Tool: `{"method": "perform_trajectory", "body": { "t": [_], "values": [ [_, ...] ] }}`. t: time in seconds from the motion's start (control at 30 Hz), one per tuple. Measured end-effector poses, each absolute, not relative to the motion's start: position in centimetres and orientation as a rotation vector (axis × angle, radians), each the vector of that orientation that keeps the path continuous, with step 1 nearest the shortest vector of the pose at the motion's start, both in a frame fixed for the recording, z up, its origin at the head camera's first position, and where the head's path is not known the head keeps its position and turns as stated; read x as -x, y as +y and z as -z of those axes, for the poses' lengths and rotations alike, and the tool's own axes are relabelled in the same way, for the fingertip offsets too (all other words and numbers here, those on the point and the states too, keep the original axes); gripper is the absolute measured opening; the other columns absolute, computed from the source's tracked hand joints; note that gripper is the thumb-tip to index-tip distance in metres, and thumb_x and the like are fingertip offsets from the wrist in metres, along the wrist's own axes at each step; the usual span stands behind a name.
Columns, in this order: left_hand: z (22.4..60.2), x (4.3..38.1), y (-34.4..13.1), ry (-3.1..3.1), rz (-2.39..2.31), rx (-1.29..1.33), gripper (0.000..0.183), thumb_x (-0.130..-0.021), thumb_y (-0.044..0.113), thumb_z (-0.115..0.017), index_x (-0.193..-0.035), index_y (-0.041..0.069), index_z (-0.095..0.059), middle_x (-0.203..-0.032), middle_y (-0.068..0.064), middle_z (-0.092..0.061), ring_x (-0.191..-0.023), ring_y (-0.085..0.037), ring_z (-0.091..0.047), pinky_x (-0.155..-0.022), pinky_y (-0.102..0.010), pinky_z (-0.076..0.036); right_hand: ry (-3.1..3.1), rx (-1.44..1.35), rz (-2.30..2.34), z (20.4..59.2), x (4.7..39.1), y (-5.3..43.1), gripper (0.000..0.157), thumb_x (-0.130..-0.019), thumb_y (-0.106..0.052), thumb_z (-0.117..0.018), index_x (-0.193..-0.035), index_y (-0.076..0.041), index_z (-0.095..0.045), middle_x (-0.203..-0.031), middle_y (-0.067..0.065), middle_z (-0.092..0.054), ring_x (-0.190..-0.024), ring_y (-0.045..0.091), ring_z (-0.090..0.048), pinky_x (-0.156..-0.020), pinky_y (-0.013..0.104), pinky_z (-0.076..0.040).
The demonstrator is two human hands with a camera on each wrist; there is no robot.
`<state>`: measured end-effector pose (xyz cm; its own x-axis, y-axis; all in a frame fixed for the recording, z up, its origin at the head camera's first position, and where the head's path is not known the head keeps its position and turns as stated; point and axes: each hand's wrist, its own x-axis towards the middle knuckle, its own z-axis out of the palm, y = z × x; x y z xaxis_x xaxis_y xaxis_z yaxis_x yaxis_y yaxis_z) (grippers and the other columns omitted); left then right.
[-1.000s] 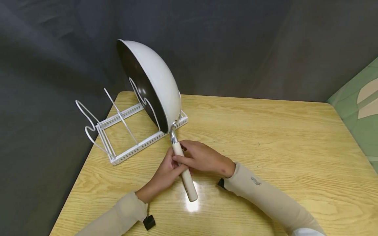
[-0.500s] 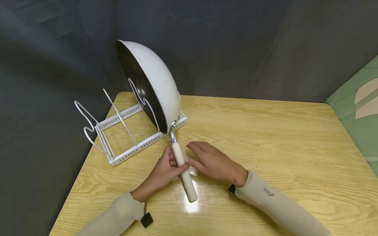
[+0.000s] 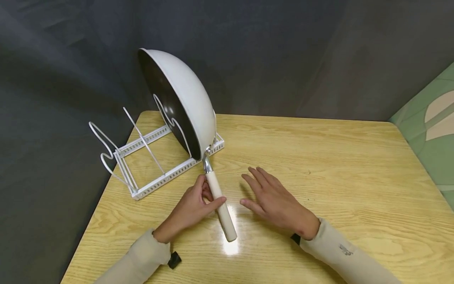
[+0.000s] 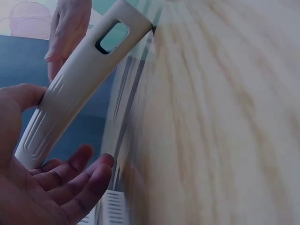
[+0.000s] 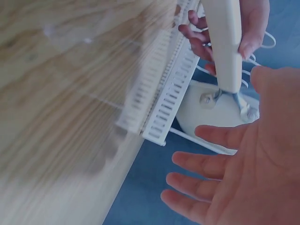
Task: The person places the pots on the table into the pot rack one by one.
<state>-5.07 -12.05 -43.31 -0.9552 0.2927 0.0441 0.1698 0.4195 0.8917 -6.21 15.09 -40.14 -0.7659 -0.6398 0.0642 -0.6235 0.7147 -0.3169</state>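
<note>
A large wok (image 3: 188, 90), white outside and dark inside, stands on its edge in a white wire rack (image 3: 170, 175) at the table's left. Its cream handle (image 3: 221, 207) slopes down toward me. My left hand (image 3: 189, 207) holds the handle loosely, thumb across the top and fingers at the far side and below. In the left wrist view the lower fingers (image 4: 89, 183) are spread away from the handle (image 4: 70, 98). My right hand (image 3: 278, 201) hovers to the right of the handle, apart from it, fingers spread and holding nothing. The right wrist view shows its palm (image 5: 258, 159).
The rack's left part has a wire divider (image 3: 143, 140) and a curved wire end (image 3: 104, 146). The wood table (image 3: 337, 169) extends to the right. A dark cloth (image 3: 283, 59) hangs behind it, and a green patterned cloth (image 3: 432, 130) hangs at far right.
My right hand has let go of the handle and moved right, its fingers spreading. My left hand stays at the handle, its wrist shifted slightly left. The wok and rack keep their place.
</note>
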Motion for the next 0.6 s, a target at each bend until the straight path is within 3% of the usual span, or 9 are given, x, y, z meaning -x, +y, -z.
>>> {"method": "perform_trajectory", "body": {
  "t": [0.37,0.6],
  "values": [
    [42.9,5.0,-12.6,2.758,-1.28,-0.4,0.057,-0.088,0.053,-0.077,-0.123,0.014,-0.053,-0.098,0.001,-0.061,-0.089,-0.016,-0.06,-0.076,-0.035,-0.051,2.915,0.971,0.508,40.5,5.7,17.6,0.076,-0.106,-0.054,-0.048,-0.162,-0.009,-0.027,-0.166,0.025,-0.017,-0.153,0.044,-0.01,-0.118,0.062,-0.017],
    [42.5,4.7,-12.6,2.989,-0.97,-0.434,0.076,-0.085,0.067,-0.073,-0.129,0.007,-0.057,-0.107,-0.005,-0.067,-0.09,-0.024,-0.065,-0.068,-0.042,-0.053,2.92,0.904,0.5,40.3,5.3,18.7,0.074,-0.106,-0.052,-0.05,-0.163,-0.011,-0.025,-0.167,0.023,-0.014,-0.153,0.045,-0.009,-0.118,0.063,-0.015]
  ]
}}
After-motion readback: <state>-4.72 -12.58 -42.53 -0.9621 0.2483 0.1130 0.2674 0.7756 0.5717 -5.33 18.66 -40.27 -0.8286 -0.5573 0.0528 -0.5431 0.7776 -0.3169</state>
